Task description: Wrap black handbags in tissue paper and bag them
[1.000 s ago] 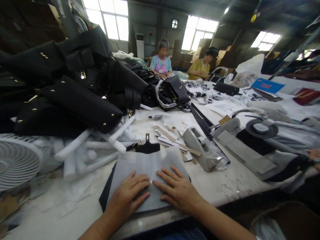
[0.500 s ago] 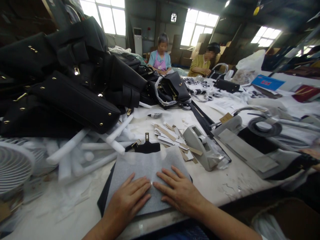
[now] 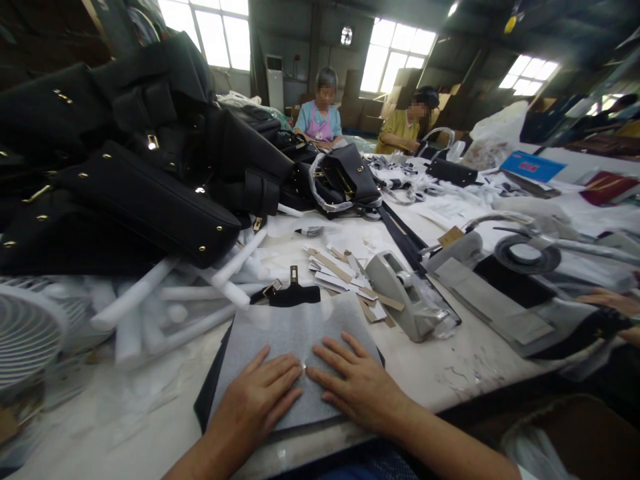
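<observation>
A thin grey-white sheet [image 3: 295, 327] covers a black bag [image 3: 211, 380] lying at the table's front edge. On the sheet's left half my left hand [image 3: 260, 393] rests flat, fingers spread. My right hand [image 3: 357, 380] lies flat on the right half, its fingers also apart. The fingertips of both hands come close together near the middle, beside a small shiny spot. Beyond the sheet's far edge show a black flap [image 3: 295, 295] and gold buckles. A grey tape dispenser [image 3: 400, 293] stands to the right, near a pile of card strips [image 3: 345, 273].
Black bags [image 3: 150, 193] are heaped at the left, above white foam tubes [image 3: 135, 293] and a white fan [image 3: 30, 333]. On the right lie a grey and black bag piece [image 3: 510, 300] and another person's hand [image 3: 613, 303]. Two people sit across the table.
At the right edge, the other person's hand has shifted slightly to the left with the dark piece. Both my hands and the sheet have stayed in place.
</observation>
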{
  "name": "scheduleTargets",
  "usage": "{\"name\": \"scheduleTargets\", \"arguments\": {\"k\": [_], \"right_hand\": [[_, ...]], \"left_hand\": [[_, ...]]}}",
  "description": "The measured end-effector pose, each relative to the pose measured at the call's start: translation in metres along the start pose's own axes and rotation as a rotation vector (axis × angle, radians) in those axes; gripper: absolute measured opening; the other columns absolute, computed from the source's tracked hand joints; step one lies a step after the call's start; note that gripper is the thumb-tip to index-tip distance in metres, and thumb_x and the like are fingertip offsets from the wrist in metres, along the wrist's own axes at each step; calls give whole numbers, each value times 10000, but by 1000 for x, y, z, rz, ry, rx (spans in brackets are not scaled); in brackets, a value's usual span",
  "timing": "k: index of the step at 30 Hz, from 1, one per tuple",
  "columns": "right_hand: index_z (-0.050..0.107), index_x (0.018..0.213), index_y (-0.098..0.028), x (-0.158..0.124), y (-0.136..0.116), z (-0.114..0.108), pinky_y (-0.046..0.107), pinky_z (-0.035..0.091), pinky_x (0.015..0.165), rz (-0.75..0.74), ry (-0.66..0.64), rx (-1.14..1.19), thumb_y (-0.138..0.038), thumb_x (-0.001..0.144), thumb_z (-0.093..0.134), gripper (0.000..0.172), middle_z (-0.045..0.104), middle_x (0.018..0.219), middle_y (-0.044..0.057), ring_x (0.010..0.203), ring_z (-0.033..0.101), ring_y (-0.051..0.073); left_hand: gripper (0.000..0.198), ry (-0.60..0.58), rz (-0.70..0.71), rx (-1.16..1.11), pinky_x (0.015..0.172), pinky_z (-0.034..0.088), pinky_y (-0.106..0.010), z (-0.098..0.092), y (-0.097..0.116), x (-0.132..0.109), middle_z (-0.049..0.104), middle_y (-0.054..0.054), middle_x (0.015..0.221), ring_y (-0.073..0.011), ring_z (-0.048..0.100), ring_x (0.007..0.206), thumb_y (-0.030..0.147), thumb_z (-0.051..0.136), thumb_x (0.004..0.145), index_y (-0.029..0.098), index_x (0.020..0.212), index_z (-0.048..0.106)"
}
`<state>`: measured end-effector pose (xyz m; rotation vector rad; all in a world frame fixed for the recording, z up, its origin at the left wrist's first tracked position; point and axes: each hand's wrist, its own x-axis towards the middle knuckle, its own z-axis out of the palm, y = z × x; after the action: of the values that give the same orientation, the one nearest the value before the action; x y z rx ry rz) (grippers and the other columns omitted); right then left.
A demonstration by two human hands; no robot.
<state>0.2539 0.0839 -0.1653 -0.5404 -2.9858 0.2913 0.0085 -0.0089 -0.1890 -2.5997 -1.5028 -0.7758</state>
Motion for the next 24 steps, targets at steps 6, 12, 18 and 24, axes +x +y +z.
{"name": "scheduleTargets", "arguments": {"k": [6, 12, 18, 24], "right_hand": [[383, 1472, -281, -2, -1, -1, 557, 244, 1175, -6, 1, 19, -395, 1028, 382, 458, 438, 1511, 58, 1400, 373, 267], [394, 1466, -301, -2, -2, -3, 540, 231, 1181, -5, 19, 28, -363, 1017, 417, 454, 450, 1503, 50, 1394, 384, 255], [357, 1486, -311, -1, -3, -4, 511, 211, 1193, 11, 1, 34, -378, 1018, 408, 476, 425, 1522, 32, 1403, 364, 240], [347, 1486, -350, 0, -4, -4, 521, 198, 1191, 29, -29, 37, -390, 1023, 390, 467, 390, 1543, 20, 1409, 351, 243]], "left_hand": [[267, -9, 15, 20, 1051, 497, -448, -1, -1, 1, 700, -40, 1166, -181, 656, 1081, 277, 507, 988, 208, 1237, 574], [249, -23, 1, -4, 1073, 477, -424, -1, -1, 0, 710, -32, 1146, -171, 665, 1064, 268, 523, 979, 212, 1207, 605], [248, -44, 5, -5, 1055, 487, -454, -2, -1, 0, 713, -24, 1138, -183, 666, 1068, 241, 518, 975, 217, 1209, 597], [218, -112, -77, -49, 1000, 524, -487, -9, 3, 10, 701, -34, 1119, -196, 681, 1005, 242, 508, 962, 241, 1160, 599]]}}
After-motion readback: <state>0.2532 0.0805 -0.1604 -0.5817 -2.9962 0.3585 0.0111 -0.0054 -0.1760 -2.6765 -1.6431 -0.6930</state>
